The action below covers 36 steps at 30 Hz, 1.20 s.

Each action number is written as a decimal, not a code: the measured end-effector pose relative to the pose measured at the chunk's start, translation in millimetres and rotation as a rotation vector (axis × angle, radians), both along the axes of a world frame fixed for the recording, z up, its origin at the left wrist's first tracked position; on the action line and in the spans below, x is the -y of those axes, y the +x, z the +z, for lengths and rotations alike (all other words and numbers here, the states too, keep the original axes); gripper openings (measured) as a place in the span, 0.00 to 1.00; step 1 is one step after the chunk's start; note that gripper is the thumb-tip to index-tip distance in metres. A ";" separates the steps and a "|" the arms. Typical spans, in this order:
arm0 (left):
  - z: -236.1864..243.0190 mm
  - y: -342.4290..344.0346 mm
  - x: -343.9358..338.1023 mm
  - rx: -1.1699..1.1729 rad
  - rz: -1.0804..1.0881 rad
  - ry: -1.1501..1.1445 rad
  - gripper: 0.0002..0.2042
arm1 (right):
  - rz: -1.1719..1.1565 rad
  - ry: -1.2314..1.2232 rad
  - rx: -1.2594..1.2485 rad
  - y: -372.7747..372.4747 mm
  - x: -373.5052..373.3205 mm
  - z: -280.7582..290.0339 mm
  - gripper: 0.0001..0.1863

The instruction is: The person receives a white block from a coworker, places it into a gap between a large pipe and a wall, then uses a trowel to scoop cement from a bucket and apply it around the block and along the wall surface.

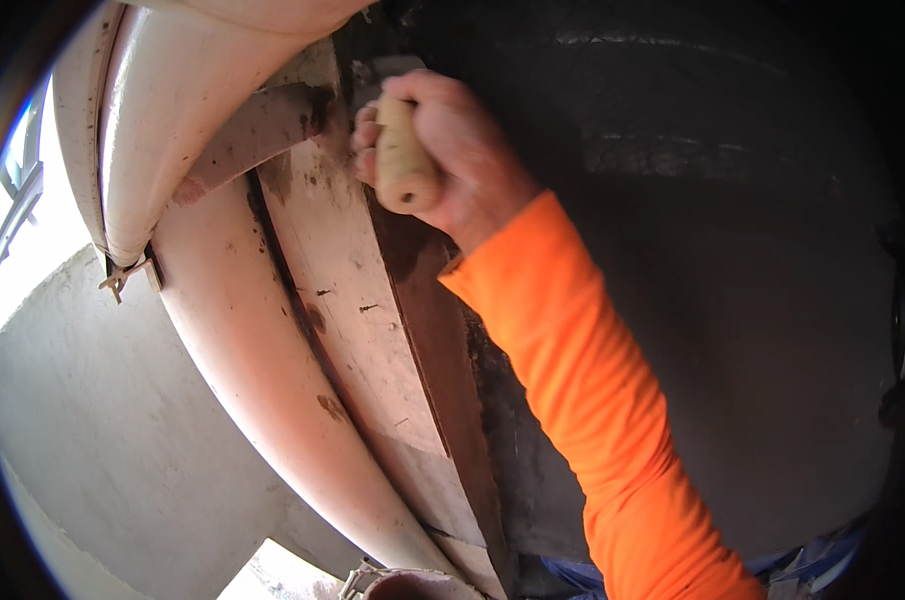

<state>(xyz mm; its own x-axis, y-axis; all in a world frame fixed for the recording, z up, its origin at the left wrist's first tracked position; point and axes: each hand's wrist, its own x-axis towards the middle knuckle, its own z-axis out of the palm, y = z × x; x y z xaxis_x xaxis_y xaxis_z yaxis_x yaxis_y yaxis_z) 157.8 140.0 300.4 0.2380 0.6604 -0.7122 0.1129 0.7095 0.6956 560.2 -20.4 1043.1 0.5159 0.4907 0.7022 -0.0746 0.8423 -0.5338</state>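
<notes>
My right hand (451,140), in an orange sleeve (613,420), reaches up from the lower right. Its fingers are wrapped round the pale wooden handle (405,170) of a tool, and a small hole shows in the handle's near end. Past the knuckles a flat grey piece (398,66) shows in part; I cannot tell whether it belongs to the tool. The hand is near the top of a wooden board (363,310) and its brown edge (438,340), against a dark grey surface (733,300). My left hand is out of view.
Left of the board runs a thick pale pipe (243,310), with another (163,110) above it. A brown-stained wooden crosspiece (258,135) meets the board near the top. Below are a round container (413,586), a white flat piece (278,575) and blue material (573,575).
</notes>
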 end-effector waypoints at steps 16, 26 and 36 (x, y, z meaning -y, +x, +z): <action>-33.8 -5.3 -7.9 0.020 0.144 -0.107 0.24 | -1.701 0.511 0.337 96.4 -43.6 58.4 0.27; 82.8 39.6 2.3 -0.020 0.053 -0.099 0.27 | -1.074 -0.132 0.562 14.6 -25.3 -238.6 0.28; 183.8 58.1 32.2 0.208 -0.352 0.502 0.20 | -0.359 -1.544 0.682 -141.9 118.1 -541.8 0.19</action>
